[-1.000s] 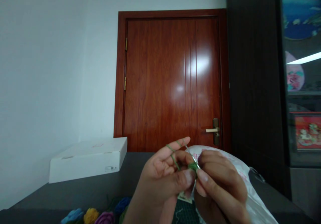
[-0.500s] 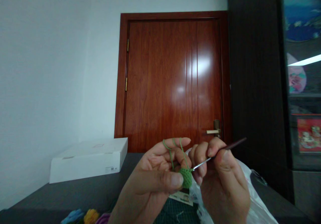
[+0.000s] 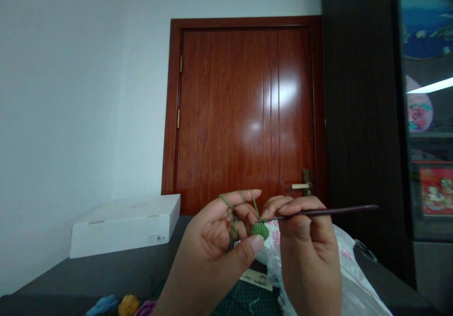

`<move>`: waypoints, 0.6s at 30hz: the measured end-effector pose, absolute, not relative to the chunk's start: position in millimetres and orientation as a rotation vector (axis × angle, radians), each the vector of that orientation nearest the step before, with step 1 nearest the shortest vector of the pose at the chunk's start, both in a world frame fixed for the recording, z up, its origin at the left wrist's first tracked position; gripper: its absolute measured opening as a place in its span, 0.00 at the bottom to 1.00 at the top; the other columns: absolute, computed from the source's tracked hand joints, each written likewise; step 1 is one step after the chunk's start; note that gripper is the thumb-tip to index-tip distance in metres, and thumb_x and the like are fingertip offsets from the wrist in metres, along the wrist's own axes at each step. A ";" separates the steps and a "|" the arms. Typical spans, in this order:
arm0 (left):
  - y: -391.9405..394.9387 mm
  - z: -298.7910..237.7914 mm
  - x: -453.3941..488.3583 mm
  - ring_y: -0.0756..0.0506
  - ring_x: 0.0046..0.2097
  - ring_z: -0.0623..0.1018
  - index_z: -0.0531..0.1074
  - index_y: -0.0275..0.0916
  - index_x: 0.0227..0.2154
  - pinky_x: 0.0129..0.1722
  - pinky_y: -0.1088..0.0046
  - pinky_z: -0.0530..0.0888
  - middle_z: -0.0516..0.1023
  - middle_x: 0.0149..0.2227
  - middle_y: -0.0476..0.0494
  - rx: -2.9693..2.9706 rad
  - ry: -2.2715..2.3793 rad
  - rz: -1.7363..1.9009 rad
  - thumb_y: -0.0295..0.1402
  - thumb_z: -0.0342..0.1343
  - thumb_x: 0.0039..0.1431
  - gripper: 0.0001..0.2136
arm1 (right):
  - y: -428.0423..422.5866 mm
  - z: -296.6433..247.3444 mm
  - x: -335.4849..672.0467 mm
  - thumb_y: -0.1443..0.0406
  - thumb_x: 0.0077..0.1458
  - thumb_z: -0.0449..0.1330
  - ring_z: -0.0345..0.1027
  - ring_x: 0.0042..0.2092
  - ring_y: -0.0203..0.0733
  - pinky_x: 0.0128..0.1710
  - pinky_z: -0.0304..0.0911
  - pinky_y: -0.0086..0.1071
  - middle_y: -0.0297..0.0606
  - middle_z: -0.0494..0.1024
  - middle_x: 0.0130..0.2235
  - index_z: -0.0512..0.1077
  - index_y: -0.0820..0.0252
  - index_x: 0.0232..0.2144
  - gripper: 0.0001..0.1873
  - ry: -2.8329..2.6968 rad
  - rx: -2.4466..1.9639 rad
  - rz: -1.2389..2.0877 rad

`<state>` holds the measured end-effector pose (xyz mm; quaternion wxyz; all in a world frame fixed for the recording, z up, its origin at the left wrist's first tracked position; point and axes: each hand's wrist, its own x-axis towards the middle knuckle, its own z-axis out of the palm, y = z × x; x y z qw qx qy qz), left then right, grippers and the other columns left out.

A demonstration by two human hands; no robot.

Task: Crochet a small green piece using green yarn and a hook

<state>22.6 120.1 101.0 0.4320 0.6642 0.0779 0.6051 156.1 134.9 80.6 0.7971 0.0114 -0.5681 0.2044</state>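
Between the thumb and fingers of my left hand [image 3: 226, 236] is a small round green crochet piece [image 3: 259, 231]. Green yarn [image 3: 255, 203] winds around the raised left index finger and runs down to the piece's top edge. My right hand [image 3: 306, 240] pinches a crochet hook [image 3: 329, 211] with a dark handle and a thin metal shaft. The hook lies almost level, its tip at the upper edge of the crochet piece. Whether the tip is through a stitch is too small to tell.
On the dark table [image 3: 46, 278] a white box [image 3: 120, 231] stands at the left. Blue, yellow and purple yarn [image 3: 128, 305] lies at the front. A green cutting mat [image 3: 244, 302] is below my hands, and a white plastic bag [image 3: 357, 283] lies at the right.
Both hands have risen slightly with the crochet piece. The hook has turned from a slant to nearly level, its handle swinging right and down, and the left thumb has shifted beneath the piece.
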 end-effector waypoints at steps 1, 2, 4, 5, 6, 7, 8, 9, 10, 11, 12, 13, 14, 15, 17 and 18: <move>119.8 100.7 22.5 0.53 0.35 0.76 0.80 0.43 0.50 0.34 0.84 0.74 0.77 0.35 0.47 1.673 0.194 1.520 0.23 0.68 0.56 0.19 | 135.0 80.8 156.8 0.59 0.69 0.58 0.74 0.37 0.37 0.37 0.70 0.30 0.31 0.77 0.33 0.73 0.52 0.37 0.07 -1.212 0.034 0.462; 119.5 100.6 22.3 0.53 0.35 0.76 0.80 0.43 0.50 0.35 0.84 0.74 0.77 0.35 0.47 1.689 0.196 1.526 0.22 0.68 0.57 0.19 | 135.2 81.3 157.4 0.58 0.69 0.58 0.74 0.37 0.37 0.37 0.70 0.30 0.31 0.77 0.33 0.73 0.52 0.37 0.08 -1.206 0.046 0.488; 119.0 100.6 22.0 0.52 0.36 0.77 0.80 0.43 0.50 0.36 0.83 0.75 0.78 0.35 0.47 1.714 0.204 1.528 0.21 0.67 0.57 0.18 | 135.7 82.7 158.7 0.57 0.69 0.58 0.75 0.36 0.37 0.36 0.70 0.30 0.31 0.78 0.33 0.72 0.52 0.38 0.08 -1.209 0.071 0.532; 118.6 100.8 21.9 0.52 0.36 0.77 0.80 0.42 0.49 0.35 0.82 0.75 0.78 0.34 0.47 1.723 0.210 1.533 0.21 0.67 0.57 0.18 | 136.0 83.5 159.5 0.57 0.69 0.58 0.75 0.36 0.38 0.35 0.70 0.30 0.31 0.78 0.33 0.72 0.52 0.38 0.09 -1.215 0.084 0.543; 118.1 101.1 21.9 0.52 0.35 0.77 0.80 0.42 0.49 0.35 0.82 0.75 0.78 0.34 0.47 1.734 0.220 1.542 0.21 0.67 0.57 0.18 | 136.3 84.3 160.4 0.57 0.69 0.58 0.75 0.36 0.38 0.36 0.70 0.31 0.31 0.78 0.33 0.71 0.52 0.38 0.09 -1.225 0.097 0.539; 117.3 101.5 21.9 0.52 0.34 0.77 0.80 0.42 0.49 0.34 0.82 0.75 0.78 0.34 0.47 1.745 0.233 1.553 0.21 0.67 0.56 0.18 | 136.5 85.0 161.5 0.57 0.69 0.58 0.75 0.36 0.38 0.36 0.70 0.32 0.31 0.78 0.32 0.71 0.53 0.38 0.09 -1.242 0.108 0.524; 116.3 101.9 22.0 0.52 0.34 0.76 0.80 0.41 0.49 0.33 0.81 0.75 0.78 0.34 0.47 1.754 0.252 1.566 0.21 0.67 0.56 0.18 | 136.7 85.7 162.9 0.57 0.69 0.58 0.75 0.36 0.39 0.37 0.70 0.32 0.32 0.78 0.32 0.72 0.53 0.38 0.09 -1.261 0.116 0.495; 114.9 102.5 22.1 0.52 0.33 0.76 0.80 0.40 0.49 0.33 0.80 0.75 0.79 0.34 0.47 1.759 0.280 1.580 0.21 0.67 0.55 0.18 | 136.7 86.2 164.4 0.57 0.69 0.58 0.75 0.36 0.39 0.37 0.70 0.33 0.32 0.79 0.32 0.72 0.53 0.38 0.08 -1.282 0.120 0.456; 113.2 103.0 22.2 0.52 0.33 0.76 0.80 0.40 0.48 0.34 0.80 0.75 0.79 0.34 0.47 1.762 0.311 1.593 0.21 0.66 0.55 0.18 | 136.6 86.5 166.1 0.58 0.69 0.59 0.74 0.36 0.40 0.38 0.70 0.34 0.32 0.79 0.32 0.72 0.54 0.38 0.08 -1.303 0.120 0.408; 111.6 103.5 22.2 0.52 0.33 0.76 0.80 0.39 0.48 0.35 0.79 0.76 0.79 0.35 0.47 1.761 0.352 1.605 0.21 0.66 0.55 0.17 | 136.3 86.7 168.1 0.58 0.68 0.59 0.74 0.36 0.40 0.38 0.70 0.35 0.33 0.79 0.33 0.72 0.54 0.39 0.08 -1.324 0.114 0.352; 110.1 103.9 22.1 0.52 0.33 0.76 0.80 0.39 0.48 0.35 0.78 0.76 0.79 0.35 0.46 1.769 0.391 1.615 0.21 0.66 0.55 0.17 | 135.7 86.8 170.3 0.58 0.68 0.59 0.75 0.37 0.41 0.39 0.69 0.36 0.34 0.80 0.33 0.73 0.54 0.39 0.07 -1.346 0.105 0.290; 108.9 104.2 21.9 0.51 0.33 0.77 0.80 0.38 0.48 0.35 0.77 0.76 0.80 0.35 0.46 1.783 0.426 1.625 0.21 0.66 0.55 0.17 | 134.8 87.0 172.8 0.59 0.68 0.59 0.75 0.37 0.42 0.40 0.69 0.37 0.34 0.80 0.33 0.73 0.55 0.40 0.07 -1.364 0.092 0.223; 108.1 104.4 21.6 0.51 0.34 0.78 0.79 0.38 0.48 0.36 0.77 0.77 0.80 0.35 0.46 1.812 0.456 1.636 0.21 0.65 0.55 0.17 | 133.7 87.5 175.6 0.60 0.69 0.59 0.75 0.37 0.42 0.41 0.69 0.38 0.35 0.80 0.34 0.73 0.55 0.40 0.06 -1.387 0.078 0.148; 107.8 104.3 21.4 0.50 0.34 0.78 0.79 0.38 0.48 0.36 0.76 0.77 0.80 0.36 0.46 1.851 0.480 1.652 0.21 0.65 0.55 0.17 | 132.2 88.4 178.5 0.61 0.69 0.59 0.75 0.38 0.42 0.42 0.70 0.39 0.35 0.81 0.35 0.73 0.56 0.41 0.06 -1.424 0.060 0.069; 108.4 103.7 21.4 0.49 0.35 0.80 0.79 0.39 0.47 0.39 0.73 0.78 0.81 0.37 0.45 1.949 0.529 1.709 0.21 0.64 0.56 0.16 | 128.4 91.4 183.8 0.62 0.69 0.59 0.76 0.39 0.43 0.43 0.70 0.40 0.37 0.82 0.36 0.73 0.57 0.40 0.06 -1.536 0.030 -0.122; 108.9 103.3 21.7 0.48 0.37 0.81 0.79 0.39 0.46 0.40 0.72 0.79 0.82 0.38 0.44 1.997 0.553 1.754 0.21 0.63 0.56 0.15 | 126.5 93.1 185.8 0.61 0.69 0.59 0.76 0.39 0.42 0.42 0.70 0.39 0.37 0.82 0.36 0.73 0.57 0.39 0.07 -1.602 0.006 -0.233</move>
